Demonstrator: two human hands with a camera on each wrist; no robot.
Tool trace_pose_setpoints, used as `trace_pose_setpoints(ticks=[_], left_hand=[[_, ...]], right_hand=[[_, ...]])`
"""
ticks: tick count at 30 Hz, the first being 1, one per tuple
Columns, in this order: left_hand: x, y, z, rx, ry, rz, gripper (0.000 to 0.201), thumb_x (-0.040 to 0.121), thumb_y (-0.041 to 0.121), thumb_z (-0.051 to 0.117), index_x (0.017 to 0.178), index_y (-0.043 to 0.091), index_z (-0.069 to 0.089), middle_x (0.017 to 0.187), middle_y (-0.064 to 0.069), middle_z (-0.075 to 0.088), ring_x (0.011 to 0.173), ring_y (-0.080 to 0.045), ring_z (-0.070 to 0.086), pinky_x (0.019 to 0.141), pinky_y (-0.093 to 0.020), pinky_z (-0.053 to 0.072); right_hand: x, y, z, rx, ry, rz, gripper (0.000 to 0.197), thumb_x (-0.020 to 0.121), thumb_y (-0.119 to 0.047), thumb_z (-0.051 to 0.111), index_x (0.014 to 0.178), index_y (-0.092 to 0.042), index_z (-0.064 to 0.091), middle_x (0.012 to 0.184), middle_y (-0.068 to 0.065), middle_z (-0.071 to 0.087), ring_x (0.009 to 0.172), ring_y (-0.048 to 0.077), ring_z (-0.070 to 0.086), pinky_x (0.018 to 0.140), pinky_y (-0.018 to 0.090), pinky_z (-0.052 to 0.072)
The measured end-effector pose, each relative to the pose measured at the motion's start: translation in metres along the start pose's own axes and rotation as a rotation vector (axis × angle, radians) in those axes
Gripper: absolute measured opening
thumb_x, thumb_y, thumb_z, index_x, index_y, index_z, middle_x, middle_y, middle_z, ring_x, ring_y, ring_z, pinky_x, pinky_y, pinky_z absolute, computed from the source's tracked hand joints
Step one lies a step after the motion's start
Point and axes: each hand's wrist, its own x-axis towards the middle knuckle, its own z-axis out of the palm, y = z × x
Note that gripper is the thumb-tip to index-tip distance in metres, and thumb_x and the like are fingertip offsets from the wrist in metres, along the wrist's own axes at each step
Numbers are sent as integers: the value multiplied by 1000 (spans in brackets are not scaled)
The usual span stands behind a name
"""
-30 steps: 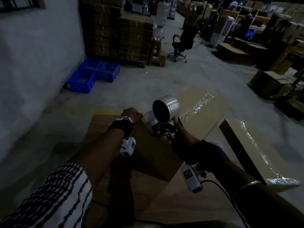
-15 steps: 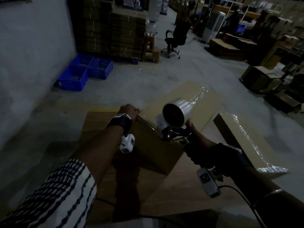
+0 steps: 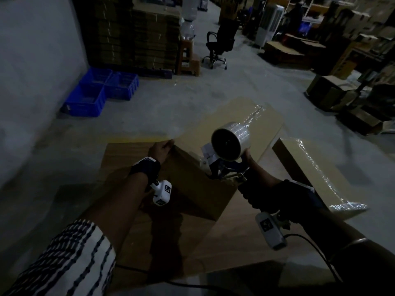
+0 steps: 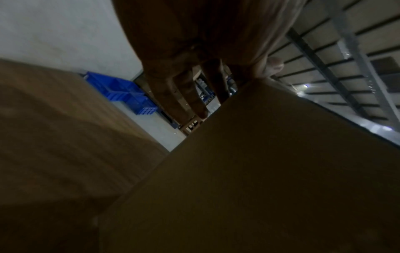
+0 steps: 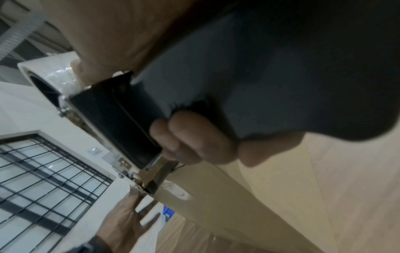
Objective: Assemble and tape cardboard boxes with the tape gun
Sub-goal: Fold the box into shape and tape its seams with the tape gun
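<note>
Hands apart: left hand (image 3: 159,151) fingers straight, bracing far corner of cardboard box (image 3: 192,189); right hand (image 3: 256,174) clamped round tape gun (image 3: 226,154) handle, nose at box top. Box stands on flat cardboard (image 3: 126,154). Best: press firmly, draw gun straight along seam.

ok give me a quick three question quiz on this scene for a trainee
1. True or false: the right hand grips the tape gun.
2. What does the left hand touch? A the far corner of the box, B a chair, C the floor.
3. Fill in: the crates by the wall are ____.
Key: 1 true; 2 A; 3 blue.
</note>
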Motion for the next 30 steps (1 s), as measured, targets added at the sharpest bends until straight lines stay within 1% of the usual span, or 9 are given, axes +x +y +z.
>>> trace_pose_setpoints(ticks=[4, 6, 9, 13, 17, 20, 22, 24, 30], left_hand=[[-4, -12, 8, -166, -146, -32, 56, 87, 77, 25, 139, 57, 36, 156, -7, 31, 126, -38, 44, 90, -63, 49], [-5, -8, 14, -254, -155, -166, 60, 93, 71, 21, 147, 46, 30, 157, -7, 27, 133, -37, 40, 100, -64, 40], [0, -14, 24, -134, -114, -308, 60, 103, 52, 25, 149, 14, 35, 151, -15, 37, 131, -38, 45, 107, -46, 38], [1, -19, 21, -88, -161, -313, 69, 98, 62, 20, 152, 19, 27, 158, -9, 23, 137, -34, 36, 113, -51, 28], [-2, -16, 25, -248, 28, -81, 58, 104, 32, 36, 155, 17, 11, 160, -12, 16, 144, -34, 23, 113, -48, 29], [-6, -25, 24, 40, 155, 122, 62, 102, 29, 43, 155, 15, 14, 160, -13, 15, 142, -36, 25, 111, -51, 33], [-13, -24, 23, 295, 94, 427, 66, 93, 9, 50, 153, 15, 25, 159, -12, 21, 143, -36, 25, 112, -52, 31], [-19, -15, 23, 377, 40, 584, 63, 90, 2, 58, 148, 17, 38, 155, -8, 33, 143, -38, 23, 112, -55, 31], [-14, -9, 23, 553, -9, 495, 63, 91, 26, 66, 146, 37, 37, 155, 12, 32, 148, -17, 16, 117, -52, 11]], right_hand=[[-1, -1, 0, -22, -16, 10, 89, 67, -97, 25, 51, -21, 68, 57, -1, 30, 44, 11, 22, 46, 22, 20], [0, -1, 1, -21, -22, 7, 90, 69, -97, 23, 53, -21, 70, 56, -1, 31, 43, 10, 22, 45, 21, 20], [0, -1, 0, 5, -28, 22, 90, 66, -97, 24, 52, -21, 71, 55, -2, 33, 42, 10, 24, 45, 20, 22], [3, -2, 0, 1, -26, 20, 91, 68, -97, 20, 50, -22, 68, 55, -2, 33, 42, 10, 23, 47, 23, 18], [5, -1, -2, 0, -29, 12, 92, 71, -97, 20, 48, -22, 68, 52, -3, 32, 41, 10, 22, 46, 23, 19], [8, 1, -3, 24, -21, 36, 90, 64, -98, 28, 52, -19, 67, 58, -1, 28, 44, 10, 20, 48, 23, 18], [7, 1, -3, 37, -16, 36, 91, 65, -98, 28, 56, -16, 67, 61, 0, 27, 46, 11, 20, 48, 23, 18], [6, 1, -2, 41, -7, 31, 94, 71, -97, 24, 57, -16, 69, 58, 0, 28, 43, 11, 21, 45, 21, 21], [6, -1, 0, 34, 16, 25, 93, 76, -95, 21, 52, -19, 70, 54, -1, 29, 40, 10, 22, 43, 20, 21]])
